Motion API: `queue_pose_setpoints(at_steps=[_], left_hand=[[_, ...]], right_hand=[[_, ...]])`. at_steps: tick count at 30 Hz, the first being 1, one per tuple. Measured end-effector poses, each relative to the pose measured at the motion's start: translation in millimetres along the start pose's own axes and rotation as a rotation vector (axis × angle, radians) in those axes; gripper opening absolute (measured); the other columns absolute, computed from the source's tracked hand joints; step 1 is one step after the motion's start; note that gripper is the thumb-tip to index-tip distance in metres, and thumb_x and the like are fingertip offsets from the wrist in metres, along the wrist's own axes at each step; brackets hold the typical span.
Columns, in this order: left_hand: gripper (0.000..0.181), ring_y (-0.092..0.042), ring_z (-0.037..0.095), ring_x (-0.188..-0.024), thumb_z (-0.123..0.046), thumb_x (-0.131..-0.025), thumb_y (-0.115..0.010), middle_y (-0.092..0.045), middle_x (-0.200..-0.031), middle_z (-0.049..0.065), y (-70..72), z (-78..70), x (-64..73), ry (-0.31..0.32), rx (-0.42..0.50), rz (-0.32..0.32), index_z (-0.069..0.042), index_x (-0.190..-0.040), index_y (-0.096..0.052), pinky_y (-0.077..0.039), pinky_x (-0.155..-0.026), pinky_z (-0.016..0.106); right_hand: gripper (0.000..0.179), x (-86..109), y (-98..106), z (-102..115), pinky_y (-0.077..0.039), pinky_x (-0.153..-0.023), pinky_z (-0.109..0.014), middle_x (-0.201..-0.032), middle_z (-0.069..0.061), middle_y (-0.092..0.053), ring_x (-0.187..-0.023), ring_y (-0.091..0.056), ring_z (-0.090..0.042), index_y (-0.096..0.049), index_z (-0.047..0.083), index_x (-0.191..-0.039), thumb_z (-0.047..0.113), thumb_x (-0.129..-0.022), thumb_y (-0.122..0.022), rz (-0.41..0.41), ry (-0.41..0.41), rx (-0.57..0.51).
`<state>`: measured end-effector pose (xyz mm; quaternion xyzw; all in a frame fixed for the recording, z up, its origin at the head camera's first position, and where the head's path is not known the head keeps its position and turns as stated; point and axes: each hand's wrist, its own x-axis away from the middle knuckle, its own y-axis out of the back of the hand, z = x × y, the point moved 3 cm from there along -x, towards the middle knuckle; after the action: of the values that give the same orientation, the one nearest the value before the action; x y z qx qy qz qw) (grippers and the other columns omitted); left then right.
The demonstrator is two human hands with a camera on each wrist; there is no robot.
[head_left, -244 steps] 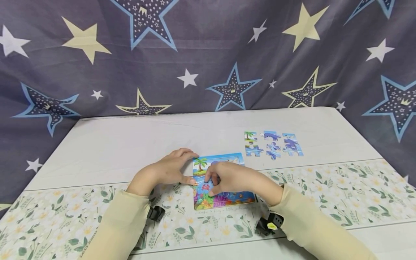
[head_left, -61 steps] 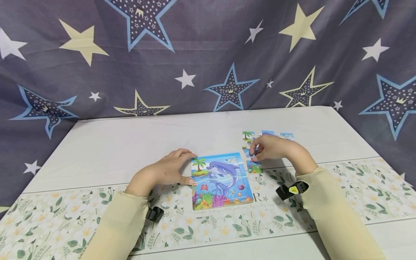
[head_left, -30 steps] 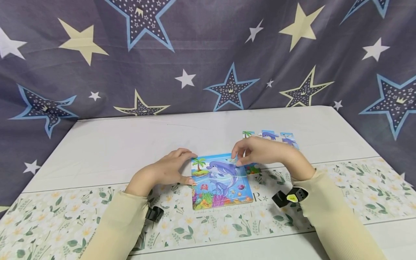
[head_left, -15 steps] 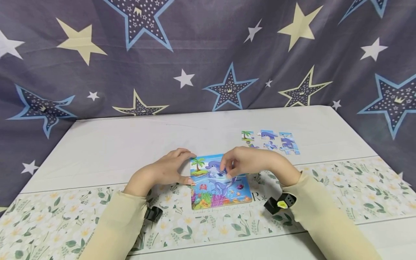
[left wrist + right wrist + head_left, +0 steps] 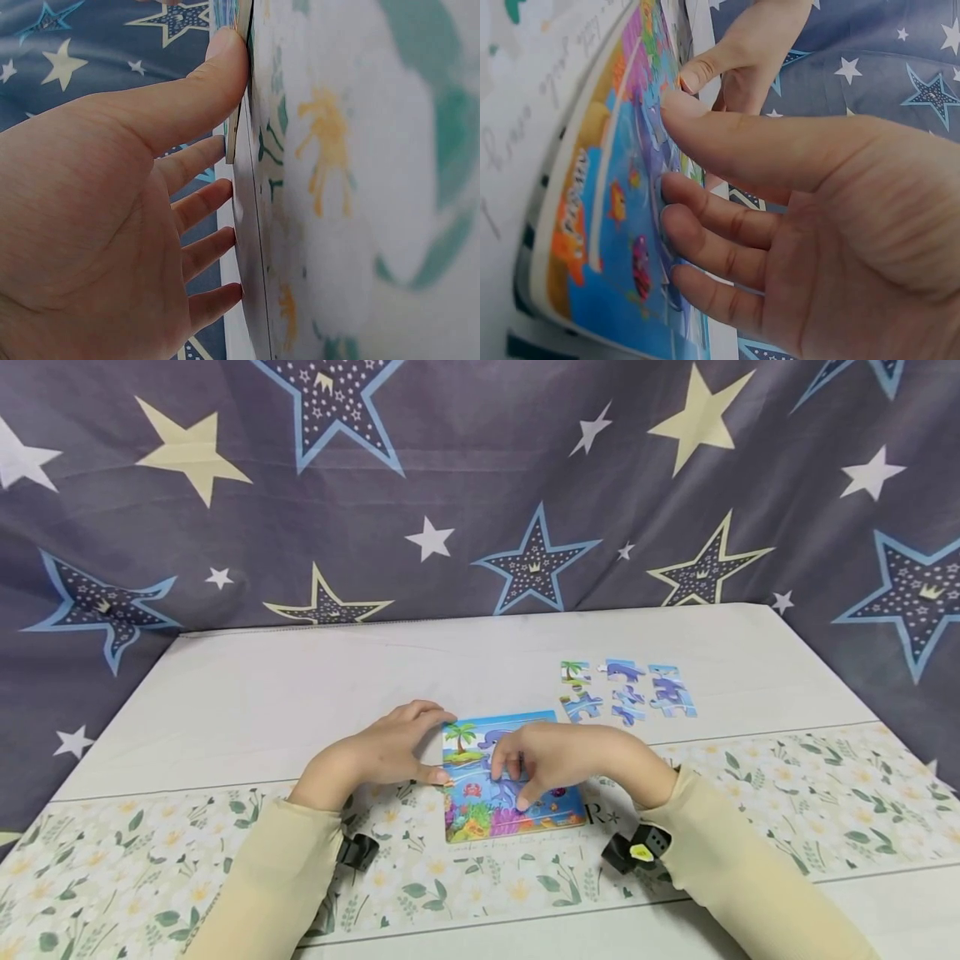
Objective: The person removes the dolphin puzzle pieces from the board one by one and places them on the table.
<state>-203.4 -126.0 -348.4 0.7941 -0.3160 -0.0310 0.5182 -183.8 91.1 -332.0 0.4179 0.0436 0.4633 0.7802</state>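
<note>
A square puzzle board [image 5: 480, 823] with a dolphin, a palm tree and coral lies flat in front of me. My left hand [image 5: 386, 750] rests along its left side, thumb on the near part of the edge and fingers reaching to the far left corner. In the left wrist view the fingers are stretched out and spread. My right hand [image 5: 562, 758] is over the board's middle. In the right wrist view its thumb and bent fingertips touch the dolphin picture, spread apart from each other. Part of the dolphin is hidden under this hand.
Beyond the board, to the right, loose puzzle pieces lie in rows: a palm tree piece [image 5: 574, 672], a dolphin piece [image 5: 624, 671], and others by the right-hand dolphin piece [image 5: 672, 692]. A floral strip [image 5: 420, 889] crosses the white table; a star-patterned curtain [image 5: 450, 460] hangs behind.
My right hand has gone from the board to the loose pieces, where a coral piece appeared below them, then back to the board's middle. My left hand has stayed at the board's edge.
</note>
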Motion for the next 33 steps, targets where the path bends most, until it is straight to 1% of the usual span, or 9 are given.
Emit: queue_pose_setpoints(at_steps=[2,5,9,14,21,28,33], left_hand=[[0.086,-0.018,0.036,-0.147,-0.046,-0.084,-0.076,-0.024,-0.159,0.010,0.2,-0.6,0.4,0.001,-0.002,0.002,-0.017,-0.154,-0.035,-0.021,-0.116,0.059],[0.085,-0.018,0.036,-0.147,-0.046,-0.084,-0.076,-0.023,-0.160,0.010,0.4,-1.3,1.0,0.000,-0.002,0.005,-0.017,-0.154,-0.035,-0.021,-0.116,0.059],[0.085,-0.017,0.036,-0.147,-0.046,-0.084,-0.076,-0.023,-0.160,0.010,0.3,-0.7,0.4,0.002,0.001,0.008,-0.017,-0.154,-0.035,-0.020,-0.116,0.059],[0.085,-0.017,0.036,-0.148,-0.045,-0.084,-0.076,-0.023,-0.160,0.010,-0.5,0.3,-0.8,0.004,0.006,0.009,-0.018,-0.154,-0.035,-0.020,-0.116,0.058],[0.082,-0.020,0.037,-0.146,-0.044,-0.086,-0.076,-0.026,-0.158,0.012,-1.0,0.6,-1.2,-0.019,-0.002,-0.009,-0.015,-0.152,-0.038,-0.021,-0.116,0.058],[0.082,-0.020,0.037,-0.146,-0.045,-0.086,-0.075,-0.026,-0.158,0.011,-0.7,1.1,-1.6,-0.014,-0.003,-0.011,-0.016,-0.152,-0.037,-0.021,-0.116,0.058],[0.083,-0.020,0.037,-0.146,-0.045,-0.085,-0.075,-0.026,-0.158,0.012,-0.9,1.5,-1.7,-0.015,-0.003,-0.011,-0.015,-0.152,-0.037,-0.020,-0.116,0.058]], right_hand=[[0.032,-0.1,-1.4,0.2,-0.049,-0.068,-0.025,-0.096,0.000,-0.060,-0.070,-0.053,-0.010,-0.067,0.012,-0.110,0.008,-0.082,-0.082,-0.001,-0.010,0.018],[0.034,-0.5,-3.5,0.8,-0.048,-0.068,-0.026,-0.095,0.000,-0.058,-0.071,-0.051,-0.011,-0.066,0.012,-0.110,0.006,-0.081,-0.082,0.001,0.001,0.037],[0.035,-0.5,-5.4,2.0,-0.047,-0.068,-0.027,-0.094,0.000,-0.057,-0.073,-0.049,-0.012,-0.066,0.012,-0.111,0.003,-0.080,-0.082,0.008,0.015,0.046],[0.035,-0.9,-6.2,2.9,-0.046,-0.068,-0.026,-0.092,0.000,-0.056,-0.073,-0.048,-0.012,-0.066,0.013,-0.109,0.002,-0.080,-0.082,0.006,0.012,0.057],[0.035,-2.4,-8.0,3.5,-0.046,-0.069,-0.026,-0.092,0.001,-0.056,-0.072,-0.048,-0.011,-0.065,0.012,-0.109,0.000,-0.080,-0.081,0.013,0.016,0.062],[0.035,-3.5,-10.1,4.1,-0.046,-0.072,-0.027,-0.095,0.002,-0.055,-0.075,-0.049,-0.012,-0.063,0.011,-0.110,0.000,-0.082,-0.080,0.023,-0.020,0.066],[0.035,-3.6,-10.3,4.9,-0.046,-0.072,-0.027,-0.096,0.002,-0.055,-0.074,-0.049,-0.012,-0.063,0.011,-0.110,0.000,-0.082,-0.079,0.026,-0.024,0.071]])
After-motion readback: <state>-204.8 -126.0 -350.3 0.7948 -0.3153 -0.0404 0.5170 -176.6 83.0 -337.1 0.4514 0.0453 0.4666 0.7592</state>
